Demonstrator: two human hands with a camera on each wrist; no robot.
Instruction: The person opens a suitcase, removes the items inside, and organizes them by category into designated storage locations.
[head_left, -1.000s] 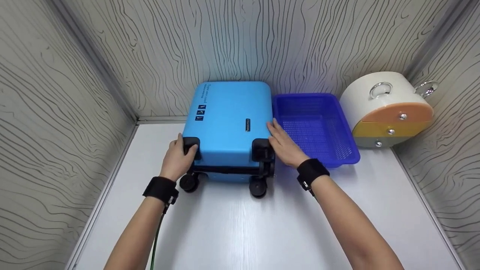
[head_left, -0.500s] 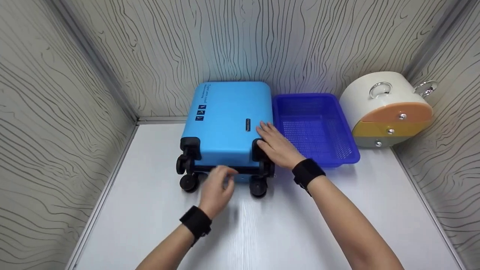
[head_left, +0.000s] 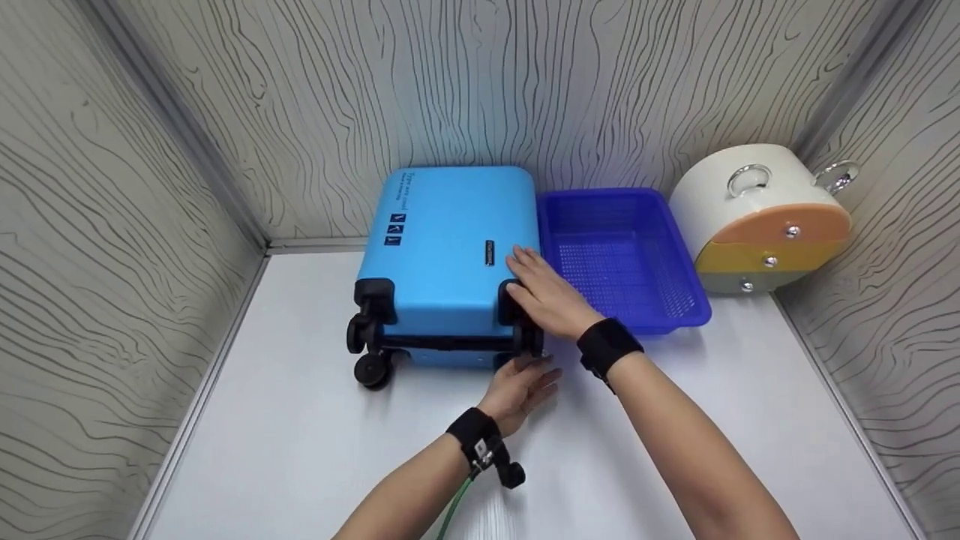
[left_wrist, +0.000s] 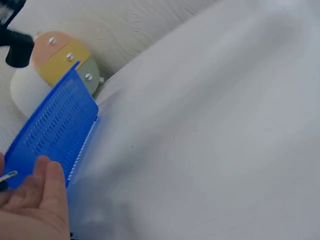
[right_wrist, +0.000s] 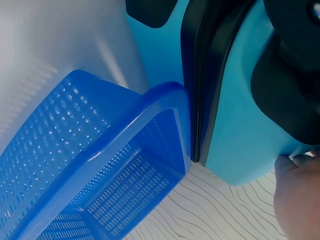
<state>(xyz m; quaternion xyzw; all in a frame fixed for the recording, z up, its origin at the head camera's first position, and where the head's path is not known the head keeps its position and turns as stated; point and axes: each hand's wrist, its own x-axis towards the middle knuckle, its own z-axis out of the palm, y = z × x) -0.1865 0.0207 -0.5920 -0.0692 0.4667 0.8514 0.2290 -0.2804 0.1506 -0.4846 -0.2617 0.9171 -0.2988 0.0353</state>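
A blue hard-shell suitcase (head_left: 450,232) lies flat on the white table, its black wheels facing me. My right hand (head_left: 551,296) rests on its near right corner with straight fingers. Below that corner is my left hand (head_left: 516,394), palm partly turned up and fingers loosely extended, overlapping the lower right wheel. In the left wrist view a small metal zipper pull (left_wrist: 7,176) shows right by the left fingers (left_wrist: 52,187). A black zipper (right_wrist: 204,90) runs along the suitcase's side in the right wrist view.
A blue plastic basket (head_left: 701,306) stands against the suitcase's right side. Beyond it, by the right wall, sits a rounded white box (head_left: 720,176) with coloured drawers and ring handles. Patterned walls enclose the table. A green cable (head_left: 455,506) trails from the left wristband.
My left hand has left the suitcase's near left corner and crossed right to below the near right corner. My right hand has shifted slightly left onto the suitcase top.
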